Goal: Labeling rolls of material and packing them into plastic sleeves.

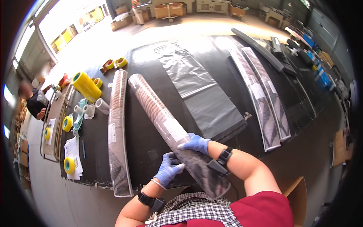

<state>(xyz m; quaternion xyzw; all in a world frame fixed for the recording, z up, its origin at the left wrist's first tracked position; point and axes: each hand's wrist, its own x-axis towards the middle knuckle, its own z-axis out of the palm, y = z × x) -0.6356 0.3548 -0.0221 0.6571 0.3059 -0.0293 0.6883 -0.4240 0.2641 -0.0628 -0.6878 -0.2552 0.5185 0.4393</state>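
A long rolled rug in clear plastic, brownish with a white label, slants from the middle of the black table toward my body. Its near end juts past the table edge. My right hand, in a blue glove, grips its right side with the thumb over the top. My left hand, gloved alike, has its fingers closed at the roll's lower left side; some fingertips are hidden. To the left lies another wrapped roll. On the right a flat grey plastic sheet stretches toward the far edge.
Two more wrapped rolls lie at the right, with a dark grey tube beyond. Yellow tape rolls, papers and a big yellow roll occupy the left side. A person is by a cart at far left.
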